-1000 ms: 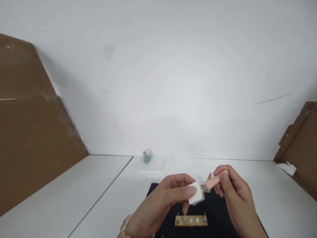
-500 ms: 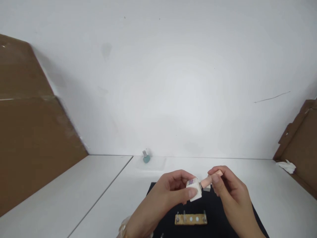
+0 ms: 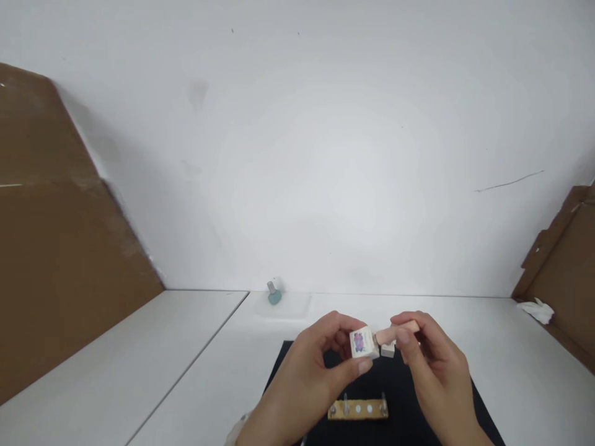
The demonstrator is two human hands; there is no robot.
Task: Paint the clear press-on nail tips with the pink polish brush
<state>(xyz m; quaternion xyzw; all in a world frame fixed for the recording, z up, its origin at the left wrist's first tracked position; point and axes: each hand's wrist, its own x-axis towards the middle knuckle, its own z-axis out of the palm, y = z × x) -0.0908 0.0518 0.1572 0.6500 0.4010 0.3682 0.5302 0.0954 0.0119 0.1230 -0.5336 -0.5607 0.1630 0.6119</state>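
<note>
My left hand [image 3: 320, 362] pinches a small square white nail polish bottle [image 3: 362, 344] between thumb and fingers. A purple and pink flower print on the bottle faces me. My right hand [image 3: 432, 365] is closed on the bottle's long pale pink cap [image 3: 395, 332], which points to the right and slightly up. Cap and bottle meet at a narrow neck; whether the cap is loose cannot be made out. Below the hands, a yellow-brown strip [image 3: 367, 409] with clear upright pieces and white dots lies on a black mat [image 3: 395, 427].
A small white block-like item [image 3: 387, 350] sits behind the hands on the mat. A teal bottle with a grey cap [image 3: 274, 294] stands by the wall. Cardboard panels [image 3: 69, 248] flank the white table, and a crumpled tissue [image 3: 537, 311] lies at the right.
My left hand has turned the bottle, so its flower print now faces me more fully. My right hand stays closed on the cap, almost in the same place.
</note>
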